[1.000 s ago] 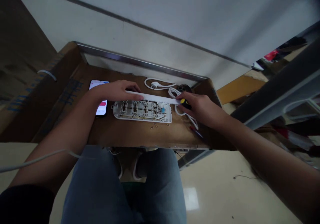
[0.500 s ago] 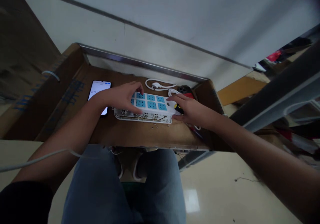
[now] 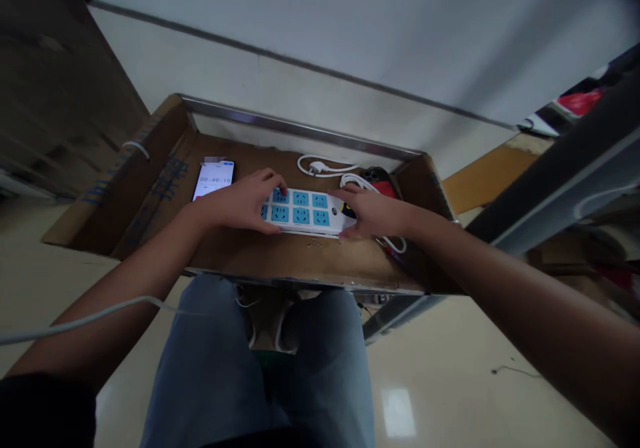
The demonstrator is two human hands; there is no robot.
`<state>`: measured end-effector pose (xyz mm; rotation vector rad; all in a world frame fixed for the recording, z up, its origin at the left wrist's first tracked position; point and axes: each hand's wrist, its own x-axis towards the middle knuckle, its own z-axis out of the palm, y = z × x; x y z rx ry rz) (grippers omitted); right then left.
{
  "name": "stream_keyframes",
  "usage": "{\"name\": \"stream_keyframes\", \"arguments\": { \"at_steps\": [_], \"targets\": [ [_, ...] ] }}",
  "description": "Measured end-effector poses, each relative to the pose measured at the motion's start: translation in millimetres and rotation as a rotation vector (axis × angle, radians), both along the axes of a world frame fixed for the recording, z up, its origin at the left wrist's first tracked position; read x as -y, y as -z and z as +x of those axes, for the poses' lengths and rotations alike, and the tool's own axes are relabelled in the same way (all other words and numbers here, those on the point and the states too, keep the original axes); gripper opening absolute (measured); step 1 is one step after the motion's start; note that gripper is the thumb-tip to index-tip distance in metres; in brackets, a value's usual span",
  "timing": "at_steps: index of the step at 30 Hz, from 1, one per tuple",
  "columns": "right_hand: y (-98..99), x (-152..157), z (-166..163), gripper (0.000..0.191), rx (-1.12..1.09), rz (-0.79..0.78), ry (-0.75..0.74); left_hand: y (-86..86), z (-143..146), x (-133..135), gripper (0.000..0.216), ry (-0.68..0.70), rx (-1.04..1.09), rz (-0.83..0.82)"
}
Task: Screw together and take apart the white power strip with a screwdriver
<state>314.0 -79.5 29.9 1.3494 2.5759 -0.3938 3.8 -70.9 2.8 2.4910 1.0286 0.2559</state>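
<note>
A white power strip (image 3: 306, 211) with blue sockets lies flat on a cardboard-covered table (image 3: 260, 255). My left hand (image 3: 243, 201) rests over its left end, fingers curled down on the cover. Over the right end lies my right hand (image 3: 371, 212), fingers pressing the cover, with a yellow-and-black screwdriver handle (image 3: 349, 211) tucked under the palm. The strip's white cable (image 3: 367, 188) loops behind my right hand, and its plug (image 3: 316, 167) lies further back.
A lit phone (image 3: 213, 178) showing a timer lies left of the strip. Several small screws (image 3: 318, 243) lie in front of the strip. A red-and-black object (image 3: 380, 181) sits at the back right. A metal rail (image 3: 300, 128) borders the table's far edge. A white cord (image 3: 90, 315) crosses my left arm.
One second ago the strip's base lay open with its contacts showing and the cover stood on edge. Both hands have tipped the cover down and it now lies closed on the base.
</note>
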Motion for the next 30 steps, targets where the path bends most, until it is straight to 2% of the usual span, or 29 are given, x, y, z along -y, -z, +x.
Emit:
{"name": "stream_keyframes", "arguments": {
  "at_steps": [6, 13, 24, 30],
  "targets": [
    [5.0, 4, -1, 0.089, 0.021, 0.028, 0.002, 1.9, 4, 3, 0.075, -0.010, -0.052, 0.023],
    [6.9, 2, -1, 0.086, 0.008, 0.041, 0.000, -2.7, 3, -4, 0.078, 0.011, -0.057, -0.046],
    [2.5, -7, -1, 0.094, -0.017, -0.003, 0.039, -9.8, 7, -1, 0.075, -0.034, -0.100, -0.056],
    [7.1, -10, -1, 0.097, -0.035, -0.007, 0.053, -12.2, 9, 1, 0.073, -0.040, -0.122, -0.048]
  ]
}}
